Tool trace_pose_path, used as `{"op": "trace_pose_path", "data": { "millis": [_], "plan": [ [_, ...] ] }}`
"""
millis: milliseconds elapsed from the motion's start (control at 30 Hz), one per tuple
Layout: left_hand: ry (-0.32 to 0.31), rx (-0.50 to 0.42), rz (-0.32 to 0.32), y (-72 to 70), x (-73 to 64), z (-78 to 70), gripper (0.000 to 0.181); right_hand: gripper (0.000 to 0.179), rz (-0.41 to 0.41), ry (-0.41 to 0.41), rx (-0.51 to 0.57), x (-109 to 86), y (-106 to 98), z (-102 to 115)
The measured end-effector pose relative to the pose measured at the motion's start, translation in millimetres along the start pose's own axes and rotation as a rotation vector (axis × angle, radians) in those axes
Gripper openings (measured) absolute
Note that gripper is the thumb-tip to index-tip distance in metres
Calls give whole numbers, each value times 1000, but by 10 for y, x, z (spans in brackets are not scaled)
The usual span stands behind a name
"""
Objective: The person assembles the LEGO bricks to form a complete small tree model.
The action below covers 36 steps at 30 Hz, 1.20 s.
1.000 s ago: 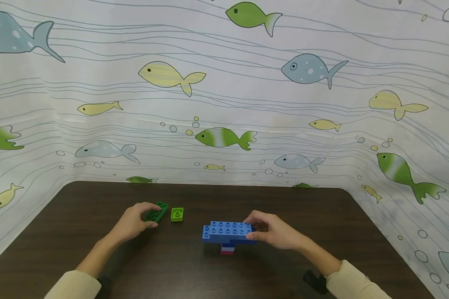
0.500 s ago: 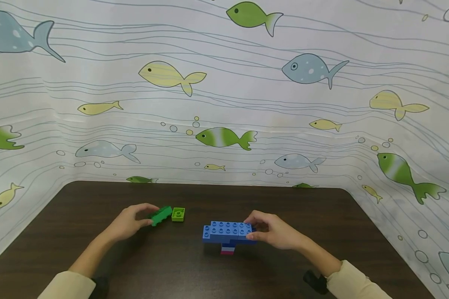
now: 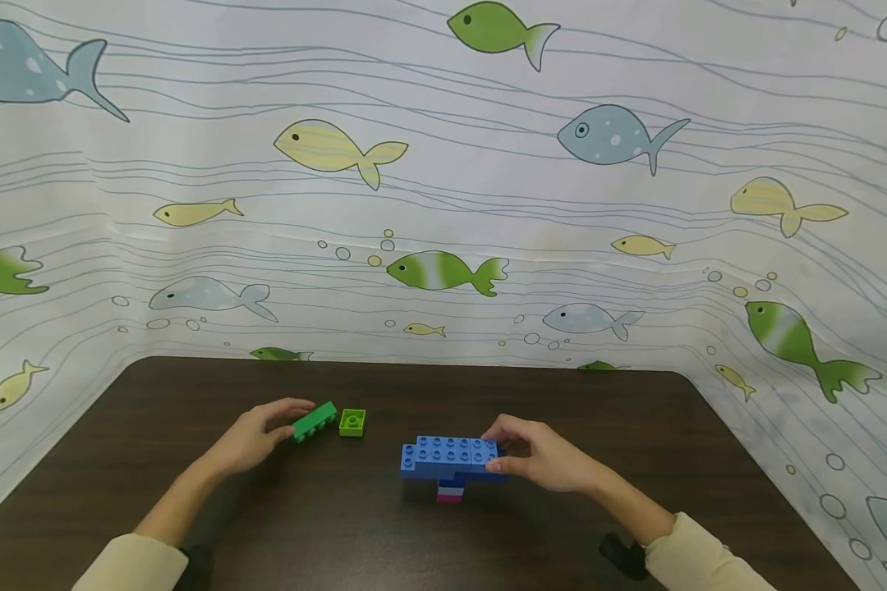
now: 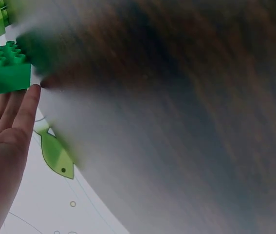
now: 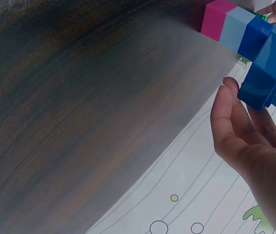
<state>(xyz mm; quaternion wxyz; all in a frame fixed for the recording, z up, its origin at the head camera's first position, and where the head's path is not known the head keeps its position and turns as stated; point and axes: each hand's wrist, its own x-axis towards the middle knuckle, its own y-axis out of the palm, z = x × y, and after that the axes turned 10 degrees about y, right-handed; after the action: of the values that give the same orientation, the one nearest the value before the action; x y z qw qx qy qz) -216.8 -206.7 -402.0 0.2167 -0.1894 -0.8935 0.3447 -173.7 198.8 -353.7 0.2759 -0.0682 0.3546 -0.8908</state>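
On the left of the table in the head view, my left hand (image 3: pixel 247 439) pinches one end of a long green toy brick (image 3: pixel 314 422). Its studs (image 4: pixel 6 52) stick out sideways, off the upright. My right hand (image 3: pixel 543 453) holds the right end of a blue brick structure (image 3: pixel 443 454), thumb in front and fingers behind. Under that wide blue top runs a narrow column; a dark blue, a pale and a pink brick (image 5: pixel 218 19) show in it. A lime green square brick (image 3: pixel 351 423) lies hollow side up just right of the green one.
The dark wooden table (image 3: pixel 325 525) meets a fish-patterned sheet (image 3: pixel 443 197) along its back and sides. A black band (image 3: pixel 622 558) sits at the right wrist near the cream sleeve (image 3: pixel 698 554).
My left hand has turned the green brick over from hollow side up to lying with studs sideways. The lime brick shifted slightly right; my right hand and the blue structure stayed still.
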Motion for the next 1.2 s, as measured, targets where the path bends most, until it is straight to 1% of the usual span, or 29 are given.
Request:
{"op": "trace_pose_path", "data": {
  "millis": [167,300,433,567,667,733,800,933,1000,1033,1100,1200],
  "plan": [
    [9,11,-14,-14,-2,-10,36,26,0,-5,3,-2,-8,1],
    [16,52,-24,-22,13,-14,34,25,0,4,4,-1,-9,-1],
    [-6,97,-18,-3,23,-17,36,25,-2,17,-1,13,-7,-23],
    [-24,132,-37,38,32,-4,36,25,-3,19,-7,18,-2,-28],
    [-34,141,-46,59,38,1,35,24,-6,16,-8,14,1,-15],
    [-40,126,-33,57,36,-4,33,24,-5,16,-5,8,1,1],
    [-44,79,-3,41,28,-11,32,24,-3,21,-1,7,0,6],
    [-37,-105,70,-5,10,9,32,24,-2,6,-6,7,-2,2],
    [-31,-171,92,-22,3,31,32,24,-3,7,-9,10,-4,-5],
    [-32,-188,97,-28,-1,40,31,24,-4,-2,-12,9,-4,-7],
    [-38,-177,97,-34,-8,51,30,25,-5,-5,-13,10,-6,-11],
    [-51,-105,81,-34,-21,51,29,25,-4,-14,-17,11,-6,-16]
  ]
}}
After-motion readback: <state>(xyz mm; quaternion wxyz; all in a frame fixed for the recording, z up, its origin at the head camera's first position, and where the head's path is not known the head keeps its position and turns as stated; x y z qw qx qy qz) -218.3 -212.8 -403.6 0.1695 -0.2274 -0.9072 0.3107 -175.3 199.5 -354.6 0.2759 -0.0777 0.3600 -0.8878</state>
